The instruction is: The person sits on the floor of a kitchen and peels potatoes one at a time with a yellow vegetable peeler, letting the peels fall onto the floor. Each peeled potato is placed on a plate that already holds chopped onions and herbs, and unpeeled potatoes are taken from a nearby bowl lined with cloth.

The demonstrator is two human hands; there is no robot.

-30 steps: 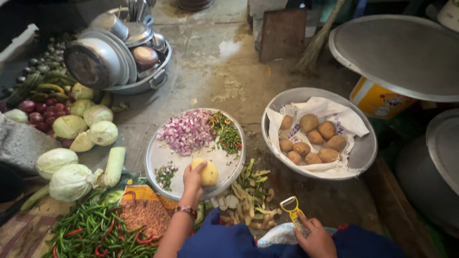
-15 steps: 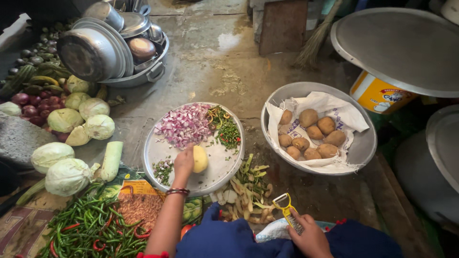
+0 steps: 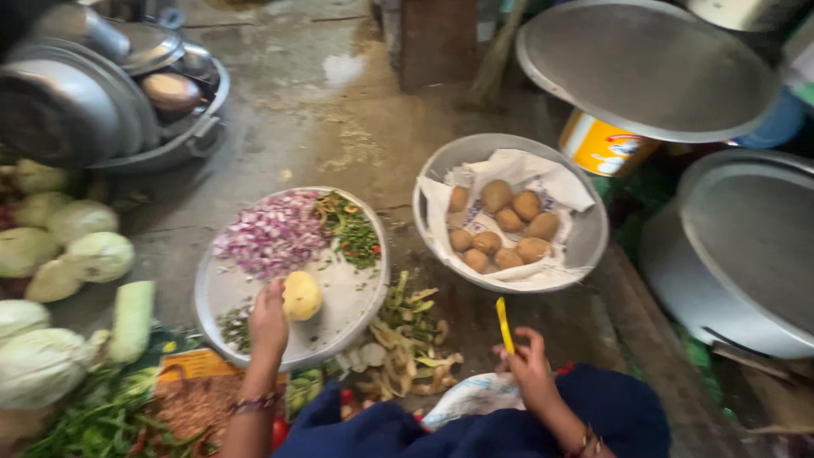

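The left hand (image 3: 268, 321) gripped a peeled potato (image 3: 302, 294) on the near part of the tray (image 3: 222, 293), with chopped onion (image 3: 270, 235) and greens (image 3: 354, 234) farther on it. The right hand (image 3: 532, 371) clenched a yellow peeler (image 3: 504, 324), peels (image 3: 405, 335) lying to its left and a potato bowl (image 3: 587, 237) beyond. Cabbages (image 3: 85, 246) at left were blurred and cut off; bare floor (image 3: 339, 119) lay open beyond the tray.

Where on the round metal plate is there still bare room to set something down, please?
The plate is bare along its left edge and on its lower right, between the peeled potato at the left hand and the rim. Its top is crowded with chopped onion and chopped greens. Below the rim lie peelings.
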